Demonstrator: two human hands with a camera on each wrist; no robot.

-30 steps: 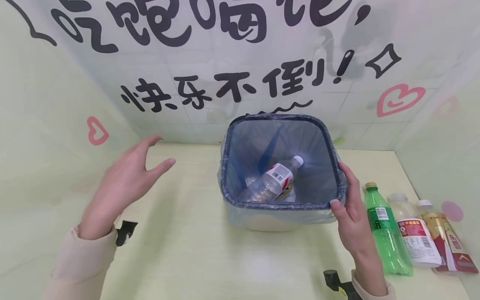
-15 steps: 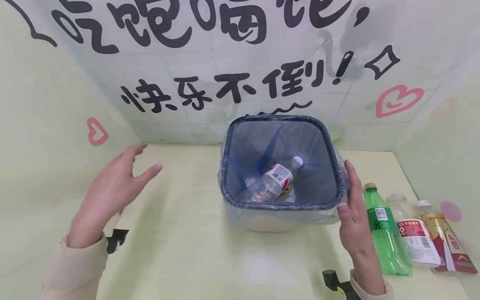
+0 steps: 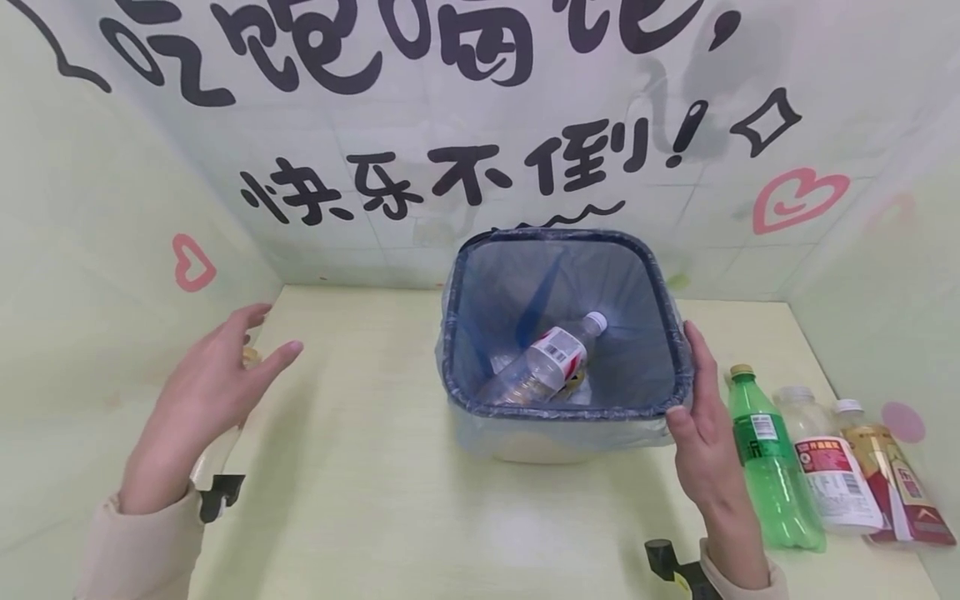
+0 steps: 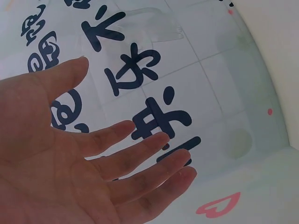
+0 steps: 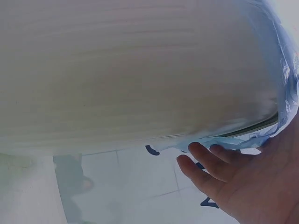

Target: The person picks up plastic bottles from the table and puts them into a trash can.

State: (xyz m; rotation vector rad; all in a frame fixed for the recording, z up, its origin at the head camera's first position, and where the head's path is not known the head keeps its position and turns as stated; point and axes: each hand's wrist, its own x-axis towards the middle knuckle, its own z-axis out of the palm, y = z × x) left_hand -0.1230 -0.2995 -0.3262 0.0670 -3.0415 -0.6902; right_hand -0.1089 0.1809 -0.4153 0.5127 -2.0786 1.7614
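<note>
In the head view my left hand (image 3: 197, 400) hovers at the left, thumb and fingers apart, holding nothing. The left wrist view shows its open palm (image 4: 60, 168). Behind it, a clear bottle (image 3: 217, 454) is partly hidden. A trash bin (image 3: 543, 446) with a bluish liner bag (image 3: 615, 283) stands upright in the middle. Inside lies a clear plastic bottle (image 3: 555, 354) with a white cap. My right hand (image 3: 708, 433) touches the bin's right front corner, thumb tip close to the rim. In the right wrist view its fingers (image 5: 205, 175) extend loosely beside the bin wall.
Right of the bin lie a green bottle (image 3: 772, 467), a clear bottle with a red and white label (image 3: 832, 475) and a gold and red spouted pouch (image 3: 896, 483). A printed wall (image 3: 375, 250) closes off the back of the pale table (image 3: 360, 517).
My left hand has moved left and toward me, away from the bin, and part of the bottle behind it shows. The right thumb has slid from the rim to just outside it.
</note>
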